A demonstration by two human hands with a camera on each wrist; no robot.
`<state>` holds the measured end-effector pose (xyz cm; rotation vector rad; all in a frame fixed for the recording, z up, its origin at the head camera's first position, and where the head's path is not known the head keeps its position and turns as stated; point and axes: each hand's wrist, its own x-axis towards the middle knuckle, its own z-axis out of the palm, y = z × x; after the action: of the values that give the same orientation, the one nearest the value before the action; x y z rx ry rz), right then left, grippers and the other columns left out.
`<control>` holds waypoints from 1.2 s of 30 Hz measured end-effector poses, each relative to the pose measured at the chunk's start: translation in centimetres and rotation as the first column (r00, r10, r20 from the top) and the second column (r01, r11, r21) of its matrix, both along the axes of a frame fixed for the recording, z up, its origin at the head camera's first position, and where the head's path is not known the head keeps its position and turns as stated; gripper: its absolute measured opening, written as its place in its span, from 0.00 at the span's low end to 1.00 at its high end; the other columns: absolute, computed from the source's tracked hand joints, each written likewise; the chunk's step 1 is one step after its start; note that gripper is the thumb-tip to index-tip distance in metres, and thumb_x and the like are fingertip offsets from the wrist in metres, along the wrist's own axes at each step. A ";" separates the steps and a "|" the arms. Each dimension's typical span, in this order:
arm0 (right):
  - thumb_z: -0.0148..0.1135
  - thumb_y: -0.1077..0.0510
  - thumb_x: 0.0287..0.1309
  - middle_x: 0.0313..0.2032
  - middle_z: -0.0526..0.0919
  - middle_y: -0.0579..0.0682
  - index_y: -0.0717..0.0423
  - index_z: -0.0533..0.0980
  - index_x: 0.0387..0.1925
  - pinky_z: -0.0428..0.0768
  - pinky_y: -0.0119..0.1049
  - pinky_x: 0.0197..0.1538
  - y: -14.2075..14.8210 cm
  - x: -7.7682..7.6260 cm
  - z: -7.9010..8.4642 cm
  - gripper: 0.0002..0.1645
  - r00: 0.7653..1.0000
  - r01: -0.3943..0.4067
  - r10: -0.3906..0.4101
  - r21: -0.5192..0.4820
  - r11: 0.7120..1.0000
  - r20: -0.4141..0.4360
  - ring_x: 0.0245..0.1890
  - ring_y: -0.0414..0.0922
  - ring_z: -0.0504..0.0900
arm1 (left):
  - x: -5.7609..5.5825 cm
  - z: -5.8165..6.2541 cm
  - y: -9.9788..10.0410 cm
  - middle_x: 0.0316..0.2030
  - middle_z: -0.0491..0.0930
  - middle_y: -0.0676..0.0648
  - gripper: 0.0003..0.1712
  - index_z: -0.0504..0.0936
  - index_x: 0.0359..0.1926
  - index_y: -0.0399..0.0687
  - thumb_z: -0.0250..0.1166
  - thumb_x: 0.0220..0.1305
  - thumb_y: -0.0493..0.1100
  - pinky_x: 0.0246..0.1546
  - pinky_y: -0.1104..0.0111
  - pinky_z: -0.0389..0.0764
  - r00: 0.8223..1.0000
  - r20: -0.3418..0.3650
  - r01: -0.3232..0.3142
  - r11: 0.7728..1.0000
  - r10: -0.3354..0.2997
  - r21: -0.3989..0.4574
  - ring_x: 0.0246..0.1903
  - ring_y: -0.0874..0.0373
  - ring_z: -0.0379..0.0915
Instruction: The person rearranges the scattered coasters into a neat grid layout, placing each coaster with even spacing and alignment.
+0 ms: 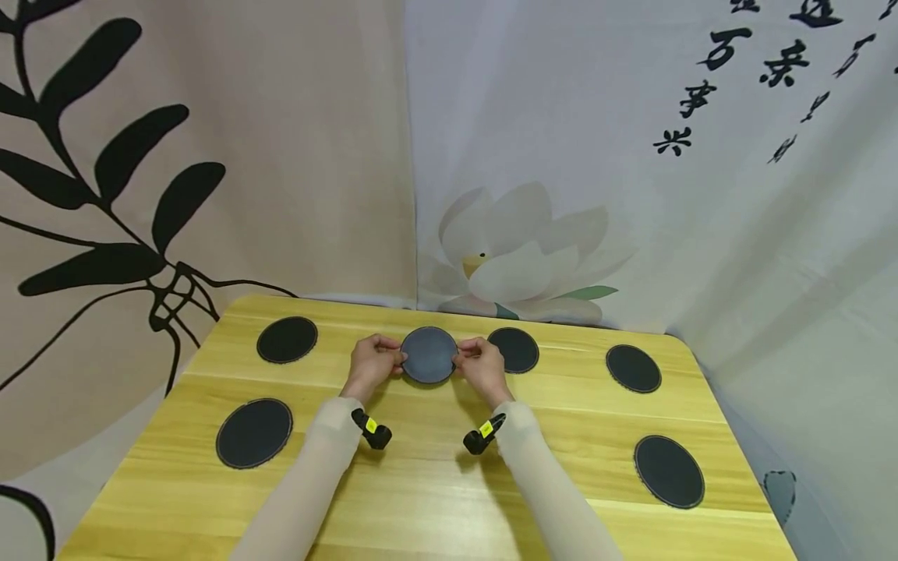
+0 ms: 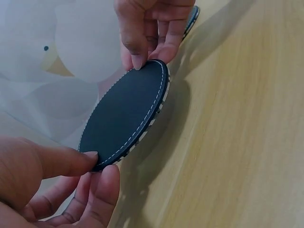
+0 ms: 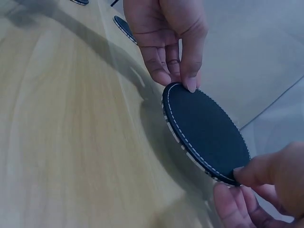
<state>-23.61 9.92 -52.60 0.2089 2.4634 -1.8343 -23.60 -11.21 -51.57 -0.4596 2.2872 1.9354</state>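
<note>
A round dark disc [image 1: 429,354] is held raised over the wooden table [image 1: 414,483], near the table's far edge; the left hand [image 1: 372,366] pinches its left rim between thumb and fingers; the right hand [image 1: 482,369] pinches its right rim likewise; five other dark discs [image 1: 519,351] lie on the table: two at its left side, two at its right side, one partly covered by the right hand.

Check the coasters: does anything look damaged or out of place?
Nothing stands out. The left hand and right hand pinch one stitched black coaster above the wooden table; five other coasters lie flat, no damage visible.
</note>
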 end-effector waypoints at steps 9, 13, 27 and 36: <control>0.69 0.66 0.58 0.37 0.84 0.54 0.62 0.83 0.43 0.87 0.36 0.35 0.0 1.4 0.0 0.10 1.000 0.001 -0.001 0.010 1.000 -0.016 0.31 0.45 0.85 | 1.9 -0.2 -0.4 0.35 0.81 0.42 0.12 0.82 0.48 0.34 0.68 0.63 0.29 0.37 0.60 0.89 1.000 -0.014 0.008 1.000 -0.008 -0.010 0.28 0.54 0.83; 0.68 0.68 0.58 0.36 0.84 0.55 0.64 0.82 0.43 0.87 0.36 0.36 -0.2 2.2 -0.4 0.11 1.000 -0.022 0.022 -0.003 1.000 -0.019 0.28 0.41 0.83 | 2.8 -0.5 -0.6 0.37 0.82 0.40 0.11 0.82 0.47 0.35 0.68 0.65 0.30 0.36 0.60 0.89 1.000 -0.020 0.005 0.999 -0.006 -0.036 0.30 0.51 0.84; 0.68 0.71 0.57 0.36 0.83 0.57 0.69 0.80 0.44 0.89 0.37 0.34 -0.5 4.7 -1.4 0.12 0.997 -0.074 0.074 -0.048 0.996 -0.001 0.28 0.40 0.82 | 5.6 -1.0 -0.5 0.34 0.79 0.40 0.10 0.82 0.44 0.34 0.70 0.62 0.29 0.31 0.64 0.88 0.999 -0.042 -0.013 0.986 0.006 -0.165 0.26 0.54 0.82; 0.69 0.68 0.56 0.32 0.85 0.55 0.64 0.83 0.38 0.86 0.32 0.32 -0.6 5.6 -1.8 0.07 0.997 -0.073 0.077 0.101 0.992 -0.028 0.27 0.40 0.82 | 6.7 -1.0 -0.4 0.32 0.80 0.40 0.09 0.81 0.42 0.31 0.69 0.62 0.29 0.27 0.67 0.87 0.999 -0.035 0.016 0.976 -0.024 -0.219 0.24 0.55 0.82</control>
<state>-18.06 9.30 -54.36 0.0912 2.5501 -1.7002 -16.85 -11.58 -52.60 -0.4220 2.5314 1.7043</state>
